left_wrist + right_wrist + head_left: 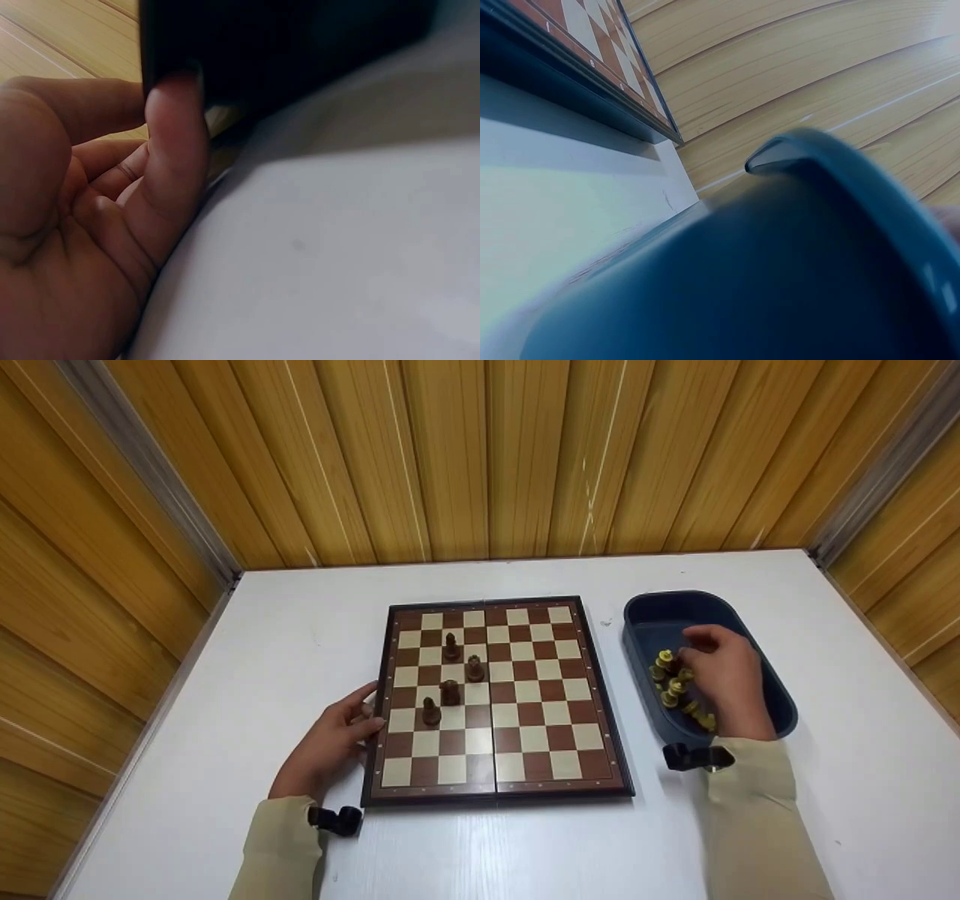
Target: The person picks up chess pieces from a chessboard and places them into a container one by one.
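A brown-and-cream chessboard [517, 690] lies on the table. Several dark brown chess pieces [430, 711] stand upright on its left half. My left hand [330, 746] is at the board's left edge, thumb and forefinger touching its side a little apart. The left wrist view shows the thumb [176, 142] against the dark board side. Inside the blue tray [784, 712], gold chess pieces [673, 690] lie heaped on the left. My right hand [726, 679] reaches in over them with bent fingers. Something dark shows by its fingertips; I cannot tell whether they grip it.
The white table [187, 757] runs back to a yellow wood-patterned wall [450, 465], with similar walls at both sides. The tray stands right of the board, a strip of table between them. Its blue wall [727, 277] fills much of the right wrist view.
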The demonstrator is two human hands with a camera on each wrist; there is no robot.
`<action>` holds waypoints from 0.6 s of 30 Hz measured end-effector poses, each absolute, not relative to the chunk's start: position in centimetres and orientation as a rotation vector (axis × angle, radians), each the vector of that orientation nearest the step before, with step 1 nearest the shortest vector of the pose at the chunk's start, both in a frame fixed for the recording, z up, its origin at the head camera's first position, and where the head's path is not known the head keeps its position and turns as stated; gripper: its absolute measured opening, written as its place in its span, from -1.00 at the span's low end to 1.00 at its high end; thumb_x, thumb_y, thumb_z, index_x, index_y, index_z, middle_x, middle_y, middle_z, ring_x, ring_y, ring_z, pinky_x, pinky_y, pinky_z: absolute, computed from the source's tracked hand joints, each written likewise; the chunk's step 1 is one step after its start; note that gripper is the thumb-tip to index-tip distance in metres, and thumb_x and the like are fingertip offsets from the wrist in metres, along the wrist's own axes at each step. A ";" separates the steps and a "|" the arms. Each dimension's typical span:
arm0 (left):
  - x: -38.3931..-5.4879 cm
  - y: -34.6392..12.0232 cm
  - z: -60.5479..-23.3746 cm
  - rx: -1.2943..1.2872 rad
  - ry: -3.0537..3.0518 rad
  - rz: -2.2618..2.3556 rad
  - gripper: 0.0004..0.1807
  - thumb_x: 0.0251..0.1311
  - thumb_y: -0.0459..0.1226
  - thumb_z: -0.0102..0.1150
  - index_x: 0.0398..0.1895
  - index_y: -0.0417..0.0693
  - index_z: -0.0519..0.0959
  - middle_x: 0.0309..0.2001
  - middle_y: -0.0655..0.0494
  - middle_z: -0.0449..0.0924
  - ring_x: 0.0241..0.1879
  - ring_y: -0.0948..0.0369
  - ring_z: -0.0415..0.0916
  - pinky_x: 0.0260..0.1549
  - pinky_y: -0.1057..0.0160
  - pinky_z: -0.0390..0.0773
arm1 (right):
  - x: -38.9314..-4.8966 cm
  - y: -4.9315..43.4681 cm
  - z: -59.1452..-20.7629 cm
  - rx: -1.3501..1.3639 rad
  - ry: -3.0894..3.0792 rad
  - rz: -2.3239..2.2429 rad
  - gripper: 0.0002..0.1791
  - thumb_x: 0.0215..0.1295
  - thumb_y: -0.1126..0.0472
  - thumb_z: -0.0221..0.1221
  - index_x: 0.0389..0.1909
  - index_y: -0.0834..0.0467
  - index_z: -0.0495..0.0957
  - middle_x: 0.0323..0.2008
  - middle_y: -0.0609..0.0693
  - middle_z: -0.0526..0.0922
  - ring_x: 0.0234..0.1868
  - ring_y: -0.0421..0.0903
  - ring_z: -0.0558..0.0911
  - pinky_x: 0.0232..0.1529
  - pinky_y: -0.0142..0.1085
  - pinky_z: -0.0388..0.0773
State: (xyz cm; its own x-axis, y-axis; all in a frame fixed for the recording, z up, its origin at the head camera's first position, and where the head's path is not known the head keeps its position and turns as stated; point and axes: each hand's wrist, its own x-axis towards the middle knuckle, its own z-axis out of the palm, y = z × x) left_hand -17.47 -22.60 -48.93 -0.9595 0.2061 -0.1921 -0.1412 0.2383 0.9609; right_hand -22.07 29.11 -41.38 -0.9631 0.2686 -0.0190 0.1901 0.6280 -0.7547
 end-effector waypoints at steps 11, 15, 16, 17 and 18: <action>-17.4 -22.6 -48.9 0.040 2.215 1.795 -0.30 0.31 -0.33 0.13 0.49 0.16 0.16 -0.14 -0.05 0.44 -0.29 0.16 0.53 -0.44 0.16 0.64 | -22.1 28.7 -40.7 -0.403 -2.748 1.255 -0.59 0.42 0.15 0.02 0.25 0.14 0.45 0.20 0.19 0.47 0.13 0.11 0.47 0.17 -0.01 0.45; -17.4 -22.5 -48.8 0.021 2.195 1.810 -0.30 0.31 -0.32 0.14 0.48 0.19 0.17 -0.13 -0.05 0.43 -0.29 0.15 0.53 -0.46 0.16 0.64 | -21.7 28.0 -40.1 -0.312 -2.737 1.174 -0.60 0.42 0.14 0.04 0.21 0.15 0.48 0.18 0.21 0.50 0.14 0.13 0.47 0.16 0.03 0.43; -17.4 -22.5 -48.8 0.016 2.191 1.811 -0.30 0.30 -0.31 0.15 0.48 0.20 0.17 -0.12 -0.06 0.43 -0.28 0.15 0.53 -0.45 0.16 0.65 | -21.6 27.8 -39.9 -0.285 -2.732 1.155 -0.61 0.41 0.14 0.05 0.20 0.16 0.49 0.18 0.21 0.50 0.14 0.14 0.46 0.16 0.05 0.43; -17.4 -22.5 -48.8 0.007 2.190 1.811 -0.30 0.30 -0.30 0.15 0.47 0.21 0.18 -0.11 -0.06 0.42 -0.27 0.14 0.54 -0.45 0.15 0.65 | -21.5 27.6 -39.7 -0.259 -2.727 1.135 -0.61 0.41 0.14 0.06 0.19 0.16 0.50 0.18 0.22 0.50 0.15 0.14 0.46 0.17 0.06 0.42; -17.4 -22.5 -48.8 -0.003 2.188 1.811 -0.30 0.30 -0.30 0.15 0.47 0.23 0.18 -0.10 -0.07 0.42 -0.26 0.13 0.54 -0.44 0.14 0.65 | -21.4 27.2 -39.5 -0.239 -2.722 1.123 -0.62 0.40 0.15 0.07 0.18 0.16 0.50 0.19 0.22 0.49 0.17 0.15 0.46 0.17 0.07 0.42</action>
State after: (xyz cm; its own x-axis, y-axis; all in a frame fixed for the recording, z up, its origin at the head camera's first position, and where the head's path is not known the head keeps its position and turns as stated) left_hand -17.38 -22.45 -48.82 -0.9549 0.1876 -0.2301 -0.1910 0.2049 0.9600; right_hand -21.45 27.24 -39.54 -0.9695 0.2186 0.1106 0.0771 0.7007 -0.7092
